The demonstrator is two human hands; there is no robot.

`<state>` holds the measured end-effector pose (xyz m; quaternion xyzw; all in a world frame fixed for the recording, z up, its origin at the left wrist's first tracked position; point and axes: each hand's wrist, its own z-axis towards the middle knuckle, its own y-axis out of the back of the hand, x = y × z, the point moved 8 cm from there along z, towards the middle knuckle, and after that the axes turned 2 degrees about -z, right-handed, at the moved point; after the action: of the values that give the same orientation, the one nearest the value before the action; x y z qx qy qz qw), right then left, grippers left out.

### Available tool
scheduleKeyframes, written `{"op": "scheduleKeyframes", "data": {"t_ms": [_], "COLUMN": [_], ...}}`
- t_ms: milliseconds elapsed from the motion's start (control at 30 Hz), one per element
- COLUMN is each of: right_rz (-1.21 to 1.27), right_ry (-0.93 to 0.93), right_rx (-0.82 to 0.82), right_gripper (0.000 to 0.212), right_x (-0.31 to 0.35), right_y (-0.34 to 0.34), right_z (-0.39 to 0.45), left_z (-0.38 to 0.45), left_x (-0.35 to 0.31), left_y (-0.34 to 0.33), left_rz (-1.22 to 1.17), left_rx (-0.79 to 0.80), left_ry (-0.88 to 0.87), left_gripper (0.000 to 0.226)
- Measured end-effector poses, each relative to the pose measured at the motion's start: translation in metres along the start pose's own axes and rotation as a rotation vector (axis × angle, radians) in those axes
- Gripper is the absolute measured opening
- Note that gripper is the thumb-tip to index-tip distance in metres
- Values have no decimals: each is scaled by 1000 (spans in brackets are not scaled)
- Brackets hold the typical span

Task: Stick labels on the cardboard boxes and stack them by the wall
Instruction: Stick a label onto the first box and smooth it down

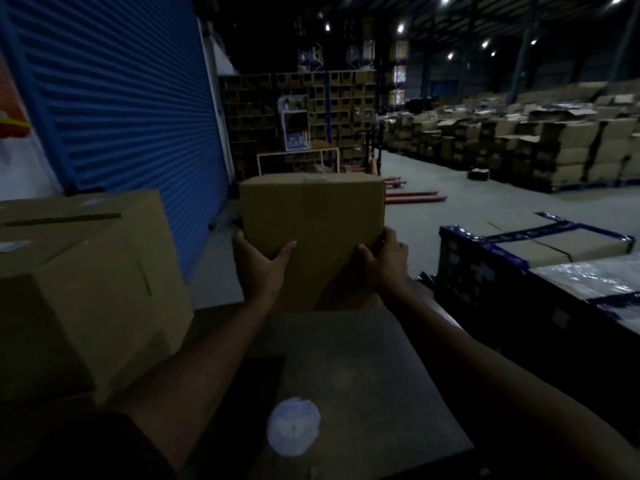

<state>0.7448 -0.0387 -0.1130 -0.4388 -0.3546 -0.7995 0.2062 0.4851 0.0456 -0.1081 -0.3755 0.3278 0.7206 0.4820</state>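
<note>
Cardboard box held up in both hands inside a dim warehouse.

Brown and plain, the rectangular cardboard box (311, 230) sits at the centre of the view, raised above a dark flat work surface (363, 368); the left hand (259, 265) grasps its lower left corner with the thumb laid across the near face, and the right hand (384, 258) clasps the lower right edge, fingers wrapped behind. At 9 o'clock a larger taped brown carton (86, 278) stands just beside it. At 11 o'clock hangs a blue ribbed roller shutter (121, 98). At 6 o'clock a pale round roll of labels (293, 426) lies on the surface, blurred. At 2 o'clock stand rows of stacked brown cartons (519, 140). At 3 o'clock rests a dark-blue-strapped wrapped pallet load (536, 251).
</note>
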Motion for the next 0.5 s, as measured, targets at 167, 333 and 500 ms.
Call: {"op": "scheduleKeyframes", "data": {"t_ms": [167, 333, 500], "right_rz": [-129, -220, -166], "right_ry": [-90, -193, -322], "right_rx": [15, 86, 176], "right_gripper": [42, 41, 50], "right_x": [-89, -166, -206], "right_y": [-1, -24, -45], "right_z": [-17, -25, -35], "left_z": [-52, -89, -107], "left_x": [79, 161, 219], "left_y": [-47, -80, -96], "left_rz": [28, 95, 192], "left_rx": [151, 240, 364], "left_ry": [120, 264, 324], "left_gripper": [96, 97, 81]}}
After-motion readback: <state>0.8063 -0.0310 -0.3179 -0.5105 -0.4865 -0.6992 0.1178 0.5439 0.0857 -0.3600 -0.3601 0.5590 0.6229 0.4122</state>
